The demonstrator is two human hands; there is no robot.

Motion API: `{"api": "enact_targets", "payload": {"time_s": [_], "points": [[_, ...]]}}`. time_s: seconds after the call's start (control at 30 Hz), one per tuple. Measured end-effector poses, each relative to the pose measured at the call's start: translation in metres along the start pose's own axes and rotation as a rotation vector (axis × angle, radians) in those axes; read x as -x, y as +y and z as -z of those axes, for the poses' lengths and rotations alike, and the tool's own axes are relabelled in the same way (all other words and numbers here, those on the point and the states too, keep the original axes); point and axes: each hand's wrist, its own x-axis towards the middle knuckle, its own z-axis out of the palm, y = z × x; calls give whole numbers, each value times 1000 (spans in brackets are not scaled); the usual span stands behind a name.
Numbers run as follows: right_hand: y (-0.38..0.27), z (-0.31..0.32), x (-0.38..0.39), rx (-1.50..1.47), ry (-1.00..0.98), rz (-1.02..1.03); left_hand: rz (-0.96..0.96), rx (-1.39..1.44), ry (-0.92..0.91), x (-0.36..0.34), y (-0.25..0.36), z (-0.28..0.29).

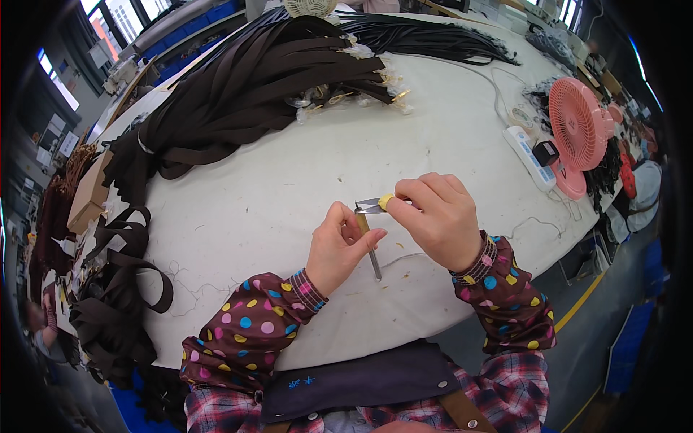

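Note:
Between the thumb and fingers of my left hand [341, 242] is a slim tool with a tan handle [363, 223] and a metal shaft [375, 265], held nearly upright. The shaft points down toward the table; I cannot tell exactly what kind of tool it is. My right hand [439, 216] is closed on small metal snips [369, 206], their blades pointing left across the tool's upper end. A yellow wrap [386, 201] shows where the blades meet my right fingertips. Most of the snips' grip is hidden in that hand.
A large bundle of dark brown straps [231, 94] lies across the far left of the white table [289, 177]. More straps [115, 303] pile up at left. At right stand a pink fan [577, 126] and a white power strip [529, 157]. Loose threads [191, 285] lie about.

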Motion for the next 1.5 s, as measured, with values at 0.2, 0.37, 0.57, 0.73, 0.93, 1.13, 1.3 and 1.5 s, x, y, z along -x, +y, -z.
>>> {"api": "enact_targets", "payload": {"time_s": [0.2,0.37,0.57,0.73,0.93,1.13,1.3,1.5], "points": [[2,-10,8,-109,-13,-166,-24,-146,-9,0,0,4],[24,-26,28,-188,-208,-323,75,-80,-45,3,5,7],[55,-28,77,-95,-547,-171,28,-121,-123,3,0,9],[44,-4,56,-171,-340,-341,-38,-140,-82,5,-2,13],[-1,-7,15,-244,8,-221,-66,-294,-79,8,0,7],[-4,-14,15,-220,27,-182,-73,-298,-54,7,0,9],[-5,-16,17,-189,48,-171,-84,-295,-60,7,1,8],[-7,-20,18,-246,46,-197,-58,-284,-61,8,2,7]]}}
